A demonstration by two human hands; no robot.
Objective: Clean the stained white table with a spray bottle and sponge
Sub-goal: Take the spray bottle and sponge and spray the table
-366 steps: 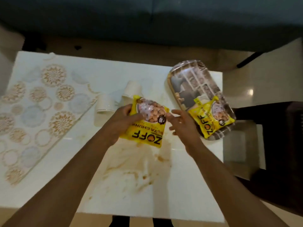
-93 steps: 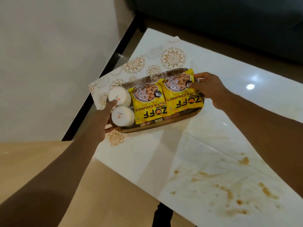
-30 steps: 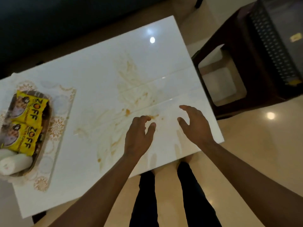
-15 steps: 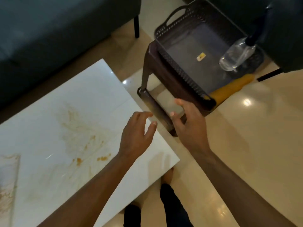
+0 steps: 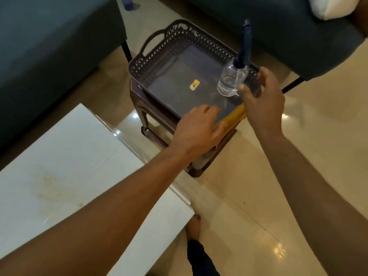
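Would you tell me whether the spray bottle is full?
Mostly empty: the clear spray bottle shows liquid only near its bottom.

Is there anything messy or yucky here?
Yes. The glossy white table has faint brownish smears across its top, like a dried spill. The clear spray bottle stands upright in the grey plastic basket; nothing there looks spilled.

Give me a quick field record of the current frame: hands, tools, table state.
left hand: over the basket's near edge, by the sponge, holding nothing visible
right hand: fingers spread beside the spray bottle, not yet gripping
spray bottle: clear, dark blue head, upright in basket
sponge: yellow, at basket's near corner, partly hidden
basket: dark perforated, on a brown stool
white table: brown stains not yet cleaned
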